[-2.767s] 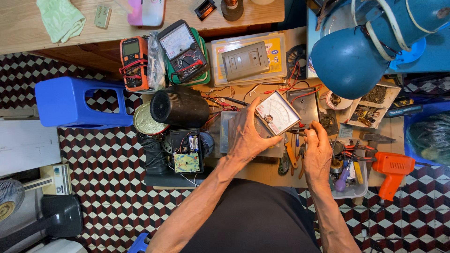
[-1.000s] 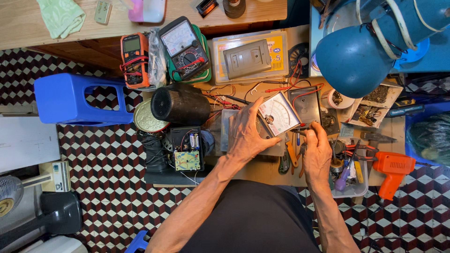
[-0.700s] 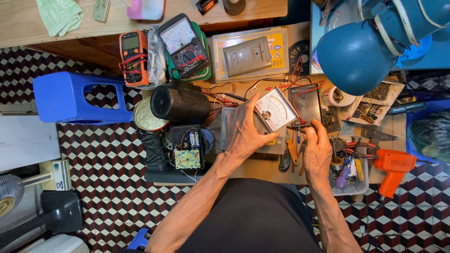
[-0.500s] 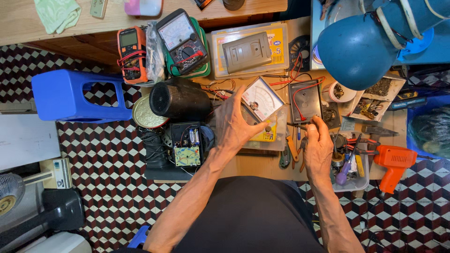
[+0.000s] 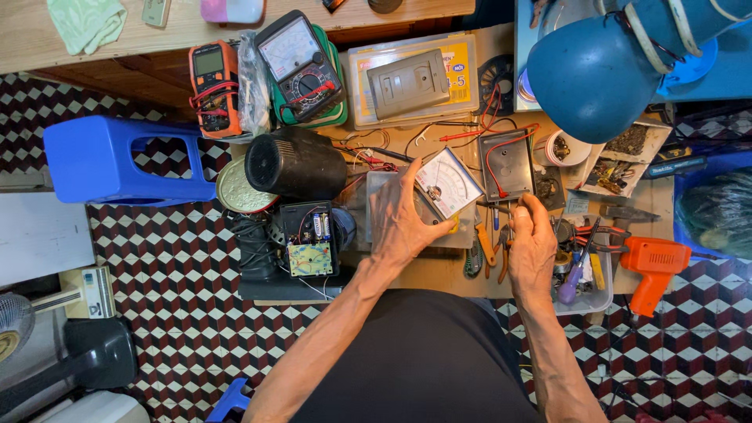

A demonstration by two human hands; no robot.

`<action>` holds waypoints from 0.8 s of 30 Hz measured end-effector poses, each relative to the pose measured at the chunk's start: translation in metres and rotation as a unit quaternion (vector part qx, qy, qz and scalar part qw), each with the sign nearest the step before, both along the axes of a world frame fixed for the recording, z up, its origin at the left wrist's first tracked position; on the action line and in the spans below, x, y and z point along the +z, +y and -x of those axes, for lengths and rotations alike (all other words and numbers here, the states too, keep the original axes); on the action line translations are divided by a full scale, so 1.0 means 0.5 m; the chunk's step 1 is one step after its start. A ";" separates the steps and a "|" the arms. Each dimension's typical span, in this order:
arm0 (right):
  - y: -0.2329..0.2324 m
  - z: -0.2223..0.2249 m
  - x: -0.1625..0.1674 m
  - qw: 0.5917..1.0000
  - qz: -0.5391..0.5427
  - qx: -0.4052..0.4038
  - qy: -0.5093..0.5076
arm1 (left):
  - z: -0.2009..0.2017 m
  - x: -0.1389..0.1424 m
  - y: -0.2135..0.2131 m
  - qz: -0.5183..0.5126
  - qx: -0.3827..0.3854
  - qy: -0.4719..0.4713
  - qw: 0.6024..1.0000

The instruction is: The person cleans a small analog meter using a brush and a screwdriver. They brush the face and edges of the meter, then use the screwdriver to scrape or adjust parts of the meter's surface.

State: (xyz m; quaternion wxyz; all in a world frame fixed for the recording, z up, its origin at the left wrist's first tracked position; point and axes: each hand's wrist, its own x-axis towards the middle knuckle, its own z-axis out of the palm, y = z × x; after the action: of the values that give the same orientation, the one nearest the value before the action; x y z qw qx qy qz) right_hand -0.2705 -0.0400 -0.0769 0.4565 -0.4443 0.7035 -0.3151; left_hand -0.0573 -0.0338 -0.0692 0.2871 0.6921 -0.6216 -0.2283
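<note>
The worktop (image 5: 439, 270) is crowded; the only bare strip lies along its near edge, between the two forearms. To the left, the edge drops to a checkered floor (image 5: 180, 274) with a blue plastic stool (image 5: 117, 160) standing clear of the worktop.

The left hand (image 5: 403, 219) grips an analog meter (image 5: 448, 182) with a white dial face. The fingers (image 5: 392, 184) are spread around the meter's left side, the thumb at its lower edge, clamped on the housing. The meter is tilted and sits at the centre of the worktop, just beside a dark open case (image 5: 507, 164) fed by a red wire (image 5: 501, 149).

The right hand (image 5: 533, 243) is near the lower edge of that case. Its fingers are curled together, pinching a thin probe-like item; the item itself is too small to identify.

A black cylinder (image 5: 296, 163) lies left of the left hand, and an orange soldering gun (image 5: 654, 262) lies well apart at the right edge.
</note>
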 end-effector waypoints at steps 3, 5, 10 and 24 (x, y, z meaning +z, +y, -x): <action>0.000 0.003 -0.002 1.000 -0.007 -0.003 0.003 | -0.011 -0.009 -0.001 0.003 0.010 -0.006 1.000; 0.000 0.002 -0.003 1.000 -0.006 -0.003 0.005 | -0.028 -0.014 -0.007 0.016 0.021 -0.009 1.000; 0.002 -0.005 0.000 1.000 -0.021 -0.002 -0.015 | -0.040 -0.018 -0.013 -0.007 0.017 -0.018 1.000; -0.005 -0.010 0.004 1.000 -0.026 -0.003 0.008 | -0.006 0.000 -0.004 0.011 -0.031 -0.006 0.999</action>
State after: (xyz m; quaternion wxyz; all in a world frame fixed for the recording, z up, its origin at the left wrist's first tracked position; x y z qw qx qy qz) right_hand -0.2654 -0.0425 -0.0751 0.4616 -0.4325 0.7163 -0.2945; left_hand -0.0542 -0.0360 -0.0694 0.2834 0.6712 -0.6467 -0.2259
